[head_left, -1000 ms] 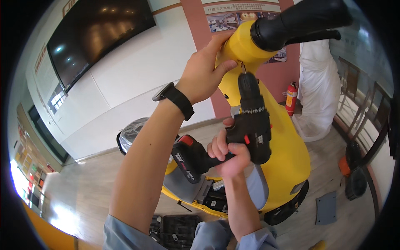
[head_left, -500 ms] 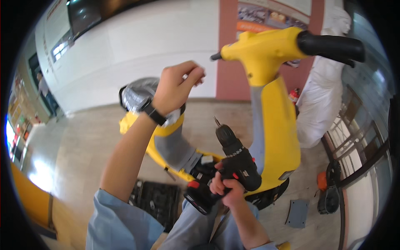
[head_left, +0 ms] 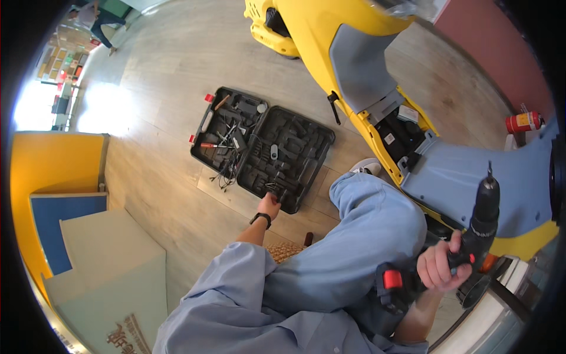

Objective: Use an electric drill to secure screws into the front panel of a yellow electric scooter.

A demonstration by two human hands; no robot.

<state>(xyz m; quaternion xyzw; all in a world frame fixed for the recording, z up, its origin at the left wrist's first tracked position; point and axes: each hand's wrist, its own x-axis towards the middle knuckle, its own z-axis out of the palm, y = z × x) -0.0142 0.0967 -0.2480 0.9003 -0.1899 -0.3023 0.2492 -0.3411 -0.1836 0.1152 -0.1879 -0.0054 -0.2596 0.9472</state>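
Note:
My right hand (head_left: 439, 265) grips a black cordless drill (head_left: 479, 230) with a red button; its bit points upward. My left hand (head_left: 269, 204) reaches into the lower edge of an open black tool case (head_left: 306, 159) on the floor, fingers curled over small items I cannot make out. The case's other half holds pliers, a screwdriver, cables and other loose tools (head_left: 230, 135). To the right stands a yellow and grey scooter (head_left: 359, 65), with an opened compartment (head_left: 396, 138) in its footboard.
Yellow and blue panels (head_left: 71, 203) and a pale box (head_left: 106, 259) stand at lower left. A fire extinguisher (head_left: 522, 123) is by the pink wall at right. My bent leg (head_left: 348, 248) fills the lower middle. Another person (head_left: 94, 20) is at upper left.
The view has swung down and left toward the floor. My left hand left the scooter's handlebar and moved down to the tool case; my right hand has lowered the drill away from the handlebar.

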